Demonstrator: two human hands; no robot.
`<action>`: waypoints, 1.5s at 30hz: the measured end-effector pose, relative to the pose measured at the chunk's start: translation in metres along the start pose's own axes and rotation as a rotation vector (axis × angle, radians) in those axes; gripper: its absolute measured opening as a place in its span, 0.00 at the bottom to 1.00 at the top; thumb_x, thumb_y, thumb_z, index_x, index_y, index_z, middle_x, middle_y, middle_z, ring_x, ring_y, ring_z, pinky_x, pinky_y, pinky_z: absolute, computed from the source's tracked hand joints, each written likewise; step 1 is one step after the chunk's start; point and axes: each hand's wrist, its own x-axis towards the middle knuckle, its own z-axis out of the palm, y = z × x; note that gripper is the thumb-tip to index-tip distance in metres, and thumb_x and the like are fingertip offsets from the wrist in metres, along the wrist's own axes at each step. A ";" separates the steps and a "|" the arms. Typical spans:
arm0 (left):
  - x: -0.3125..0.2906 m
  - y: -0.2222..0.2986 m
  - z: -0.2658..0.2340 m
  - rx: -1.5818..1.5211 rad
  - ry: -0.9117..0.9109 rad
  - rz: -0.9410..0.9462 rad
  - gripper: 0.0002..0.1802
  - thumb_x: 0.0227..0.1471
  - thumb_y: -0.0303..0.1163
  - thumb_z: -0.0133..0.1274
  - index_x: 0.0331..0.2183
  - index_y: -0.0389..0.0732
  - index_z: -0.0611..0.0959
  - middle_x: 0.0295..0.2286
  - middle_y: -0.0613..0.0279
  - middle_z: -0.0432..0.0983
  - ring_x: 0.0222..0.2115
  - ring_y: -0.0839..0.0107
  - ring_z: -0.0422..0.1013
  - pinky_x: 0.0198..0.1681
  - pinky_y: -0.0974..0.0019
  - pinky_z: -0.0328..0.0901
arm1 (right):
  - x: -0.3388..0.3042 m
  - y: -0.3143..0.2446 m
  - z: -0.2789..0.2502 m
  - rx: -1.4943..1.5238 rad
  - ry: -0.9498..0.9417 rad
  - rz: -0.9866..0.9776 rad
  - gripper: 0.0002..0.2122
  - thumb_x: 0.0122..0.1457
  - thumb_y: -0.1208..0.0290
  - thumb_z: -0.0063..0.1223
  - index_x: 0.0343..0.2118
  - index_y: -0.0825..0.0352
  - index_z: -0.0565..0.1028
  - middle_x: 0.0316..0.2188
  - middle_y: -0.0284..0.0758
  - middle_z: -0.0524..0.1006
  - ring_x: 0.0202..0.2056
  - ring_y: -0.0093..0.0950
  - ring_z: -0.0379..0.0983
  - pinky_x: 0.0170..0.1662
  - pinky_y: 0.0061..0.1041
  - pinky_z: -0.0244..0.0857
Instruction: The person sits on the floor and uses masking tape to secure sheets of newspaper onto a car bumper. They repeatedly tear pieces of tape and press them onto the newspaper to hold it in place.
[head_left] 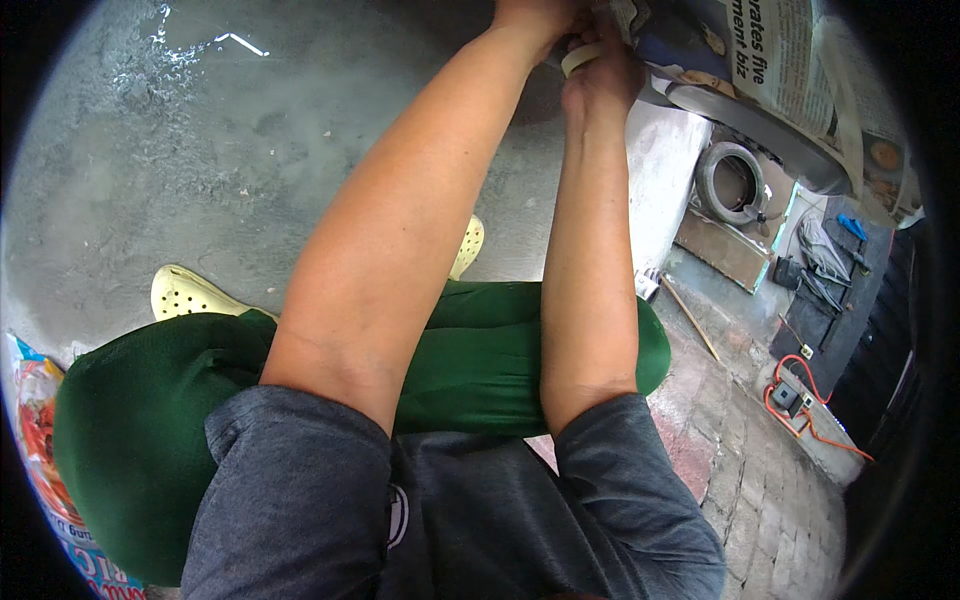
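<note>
Both arms reach away to the top edge, where my hands come close together beside a newspaper-covered panel. My right hand (607,78) is closed, with a cream roll of tape (580,58) in it that looks like masking tape. Just left of it, my left hand (540,14) is partly cut off by the picture's edge, and its fingers are hidden. Newspaper sheets (790,70) cover the panel to the right of my hands. Below them curves a dark, glossy edge (765,135). A crumpled bit of paper (628,15) shows near my fingers.
A small tyre (730,183) leans at the right, near a bundle of grey cords (822,250). An orange cord (790,410) runs by a dark socket box (786,397). A thin stick (690,318) lies on the brick floor. A colourful printed sack (45,450) stands at the left.
</note>
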 end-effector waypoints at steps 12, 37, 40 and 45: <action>0.016 0.093 -0.040 0.861 0.501 0.486 0.11 0.55 0.27 0.57 0.37 0.32 0.87 0.36 0.36 0.83 0.40 0.43 0.81 0.43 0.48 0.74 | 0.026 0.024 0.005 -0.144 0.140 -0.109 0.10 0.63 0.70 0.65 0.43 0.65 0.76 0.26 0.31 0.75 0.21 0.21 0.68 0.22 0.19 0.58; -0.012 0.146 -0.073 0.376 -0.004 0.171 0.09 0.57 0.32 0.64 0.28 0.39 0.84 0.20 0.69 0.73 0.18 0.79 0.66 0.19 0.72 0.55 | -0.016 -0.005 0.044 -0.294 0.278 -0.032 0.14 0.59 0.72 0.69 0.45 0.67 0.77 0.32 0.31 0.79 0.28 0.21 0.73 0.31 0.21 0.66; -0.016 0.127 -0.058 0.358 -0.038 0.114 0.08 0.56 0.31 0.65 0.30 0.38 0.86 0.21 0.68 0.76 0.18 0.78 0.66 0.21 0.71 0.57 | -0.027 -0.015 0.031 -0.323 0.355 -0.008 0.13 0.59 0.72 0.70 0.43 0.67 0.78 0.32 0.31 0.79 0.28 0.22 0.74 0.32 0.20 0.68; -0.007 0.126 -0.063 0.252 0.026 0.351 0.09 0.58 0.29 0.62 0.38 0.34 0.87 0.27 0.65 0.82 0.21 0.75 0.72 0.25 0.71 0.63 | -0.016 -0.008 0.029 -0.232 0.258 -0.049 0.14 0.58 0.74 0.69 0.45 0.69 0.77 0.31 0.33 0.78 0.29 0.23 0.74 0.33 0.23 0.70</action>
